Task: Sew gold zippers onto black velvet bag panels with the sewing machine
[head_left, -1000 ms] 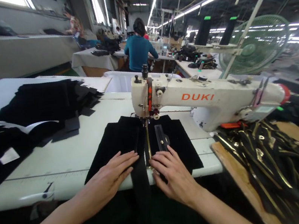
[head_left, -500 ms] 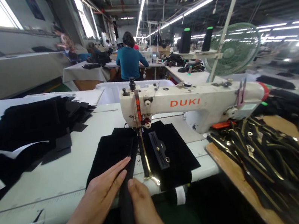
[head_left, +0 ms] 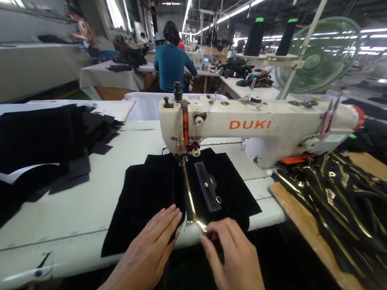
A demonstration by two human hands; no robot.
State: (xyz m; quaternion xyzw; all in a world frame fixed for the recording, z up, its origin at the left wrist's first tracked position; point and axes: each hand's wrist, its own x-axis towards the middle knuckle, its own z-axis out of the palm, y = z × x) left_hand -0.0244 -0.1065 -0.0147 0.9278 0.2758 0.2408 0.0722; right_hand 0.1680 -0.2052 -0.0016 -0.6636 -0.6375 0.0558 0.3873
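A black fabric piece (head_left: pixel 142 193) lies on the machine bed, with a gold-toothed zipper (head_left: pixel 190 195) running from under the presser foot toward the front edge. My left hand (head_left: pixel 154 245) rests flat on the fabric left of the zipper, fingers extended and close together. At the bed's front edge, my right hand (head_left: pixel 235 261) has its thumb and curled fingers at the zipper's lower end, around the gold pull (head_left: pixel 201 226); the exact grip is partly hidden. Right of the zipper, the fabric carries a dark patch (head_left: pixel 208 187) with gold hardware.
The white sewing machine (head_left: pixel 249 125) stands across the back of the bed. Stacked black fabric (head_left: pixel 40 141) lies at left. Several gold-toothed zippers (head_left: pixel 344 204) are heaped on a wooden board (head_left: pixel 303 225) at right. A green fan (head_left: pixel 320 57) and a seated co-worker (head_left: pixel 173 64) are farther back.
My right hand has let go of the left fabric's folded edge and moved right to the zipper's end. That fabric now lies flatter, with my left hand on it. The camera view has shifted.
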